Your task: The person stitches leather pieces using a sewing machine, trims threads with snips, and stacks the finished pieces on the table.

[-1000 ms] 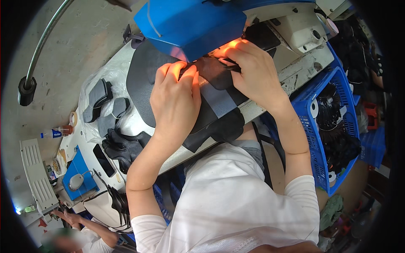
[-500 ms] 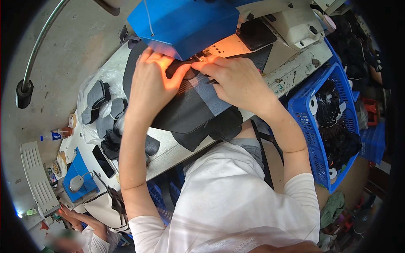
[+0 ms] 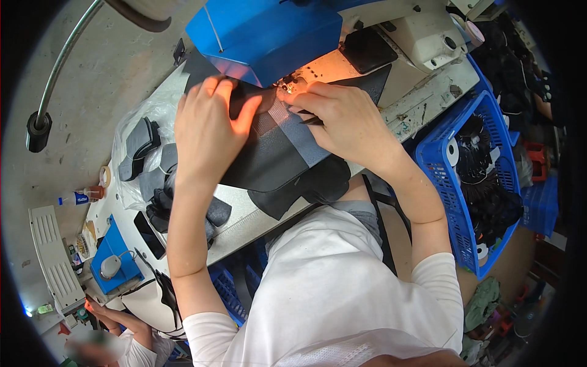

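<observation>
A black leather-like piece [image 3: 269, 160] with a blue-grey strip [image 3: 298, 139] lies under the blue-covered head of what looks like a sewing machine [image 3: 269, 40]. My left hand [image 3: 211, 131] grips the piece's left part, its thumb apart from the curled fingers and dark material between them. At the lit spot under the head, the thumb and forefinger of my right hand [image 3: 345, 119] come together on the work. Dark pointed thread snips [image 3: 310, 118] stick out from that same hand's curled fingers. The fingertips are partly hidden by glare.
A blue basket [image 3: 437, 183] with dark material and white spools stands at the right. Left of the work, grey-black cut pieces [image 3: 142, 144] lie on clear plastic. A black phone-like slab [image 3: 369, 49] rests behind; a lamp neck [image 3: 52, 76] bends in from the left. Another person [image 3: 137, 342] sits lower left.
My left hand has shifted left, drawing its thumb away from the lit spot. The black piece's far left edge has changed position. My right hand has barely moved.
</observation>
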